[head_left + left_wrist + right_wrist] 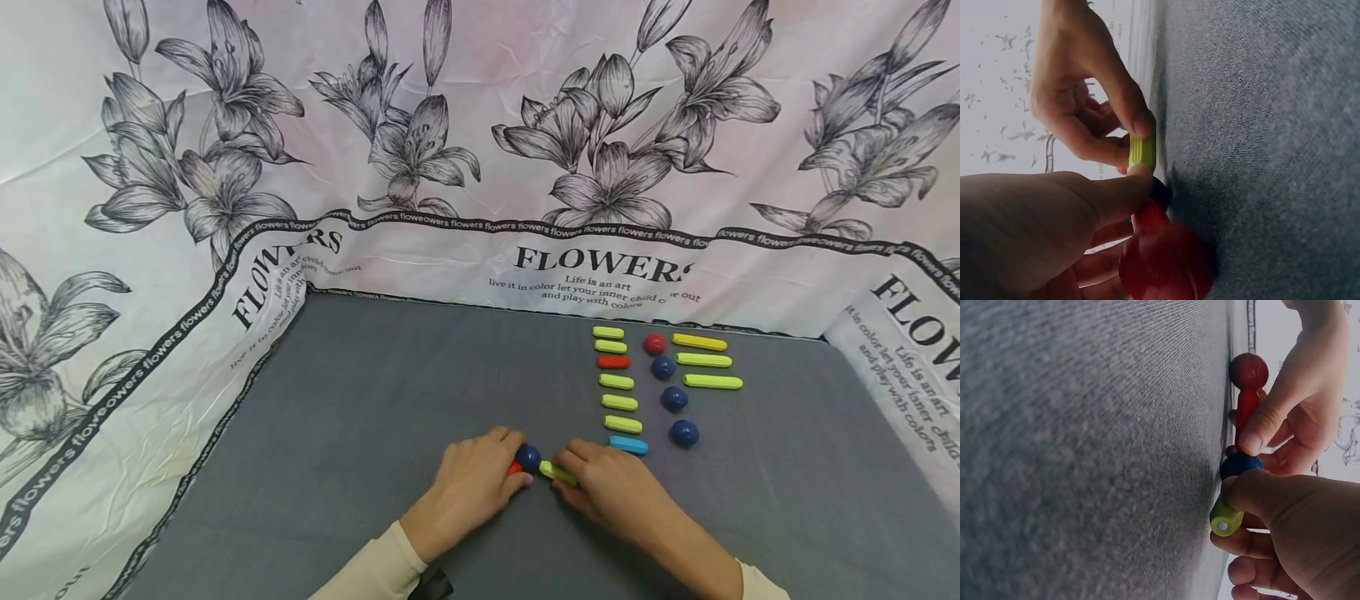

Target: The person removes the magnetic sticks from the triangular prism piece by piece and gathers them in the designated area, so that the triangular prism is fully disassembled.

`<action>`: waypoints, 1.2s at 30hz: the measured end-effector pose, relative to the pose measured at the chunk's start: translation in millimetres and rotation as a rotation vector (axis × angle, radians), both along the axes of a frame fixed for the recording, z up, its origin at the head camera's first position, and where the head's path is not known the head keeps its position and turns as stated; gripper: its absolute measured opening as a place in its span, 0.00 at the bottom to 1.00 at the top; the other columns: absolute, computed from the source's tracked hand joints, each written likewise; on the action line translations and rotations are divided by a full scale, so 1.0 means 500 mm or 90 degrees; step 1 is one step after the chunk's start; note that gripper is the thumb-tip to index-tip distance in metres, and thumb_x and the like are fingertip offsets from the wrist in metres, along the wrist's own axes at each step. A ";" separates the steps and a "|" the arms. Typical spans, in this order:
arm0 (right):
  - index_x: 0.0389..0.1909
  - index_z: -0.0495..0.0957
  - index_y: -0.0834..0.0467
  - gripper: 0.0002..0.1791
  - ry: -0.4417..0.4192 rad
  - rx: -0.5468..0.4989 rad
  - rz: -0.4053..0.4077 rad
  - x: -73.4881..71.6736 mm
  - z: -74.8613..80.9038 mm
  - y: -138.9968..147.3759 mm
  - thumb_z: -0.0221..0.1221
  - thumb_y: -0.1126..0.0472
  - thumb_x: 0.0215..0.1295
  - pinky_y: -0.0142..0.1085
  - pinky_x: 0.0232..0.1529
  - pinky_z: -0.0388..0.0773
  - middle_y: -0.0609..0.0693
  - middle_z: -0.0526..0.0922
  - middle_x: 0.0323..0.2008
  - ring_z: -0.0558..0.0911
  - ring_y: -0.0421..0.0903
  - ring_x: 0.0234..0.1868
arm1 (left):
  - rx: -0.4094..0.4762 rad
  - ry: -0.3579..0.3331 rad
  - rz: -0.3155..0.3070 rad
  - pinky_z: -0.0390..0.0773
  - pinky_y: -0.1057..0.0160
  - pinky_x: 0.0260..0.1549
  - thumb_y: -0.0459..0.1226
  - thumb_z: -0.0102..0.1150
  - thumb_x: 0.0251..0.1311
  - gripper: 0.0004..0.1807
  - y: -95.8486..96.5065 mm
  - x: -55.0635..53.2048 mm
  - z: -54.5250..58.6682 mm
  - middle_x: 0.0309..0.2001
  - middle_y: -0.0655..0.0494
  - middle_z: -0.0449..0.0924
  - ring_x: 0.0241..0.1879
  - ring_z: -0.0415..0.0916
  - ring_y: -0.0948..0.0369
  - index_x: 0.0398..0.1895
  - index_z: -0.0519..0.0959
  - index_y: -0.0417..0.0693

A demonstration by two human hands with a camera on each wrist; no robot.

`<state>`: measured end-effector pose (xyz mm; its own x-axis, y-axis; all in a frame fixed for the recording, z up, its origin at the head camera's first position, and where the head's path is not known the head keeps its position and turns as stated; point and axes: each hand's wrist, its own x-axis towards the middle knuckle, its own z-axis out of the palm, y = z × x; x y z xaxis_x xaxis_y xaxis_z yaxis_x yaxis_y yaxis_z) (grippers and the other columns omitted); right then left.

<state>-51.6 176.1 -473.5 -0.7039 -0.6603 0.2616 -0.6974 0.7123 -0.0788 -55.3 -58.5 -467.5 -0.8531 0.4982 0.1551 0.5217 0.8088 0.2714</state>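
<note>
My left hand [471, 479] pinches a short red rod [1247, 412] between thumb and fingers. A red ball [1167, 262] sits at one end of that rod and a blue ball [528, 458] at the other. My right hand [615, 487] pinches a short yellow-green rod [558, 472] by its sides. One end of this rod is against or very close to the blue ball; the right thumb covers the join in the right wrist view. A pale round spot shows on the rod's free end. In the head view the left hand hides the red ball.
Right of the hands, short yellow-green rods [619, 402], another red rod [613, 362] and a blue rod [627, 445] form a column. Beside it stand blue balls [674, 399], a red ball [655, 343] and longer yellow rods [703, 360]. A flower-printed cloth [420, 258] borders the grey table [360, 375].
</note>
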 end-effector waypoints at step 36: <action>0.46 0.86 0.48 0.20 0.054 0.043 -0.014 0.025 0.031 0.017 0.81 0.51 0.54 0.32 0.28 0.72 0.41 0.75 0.35 0.71 0.36 0.27 | -0.093 0.076 -0.053 0.64 0.66 0.24 0.57 0.74 0.57 0.20 0.016 -0.007 0.011 0.39 0.67 0.85 0.30 0.82 0.64 0.51 0.88 0.65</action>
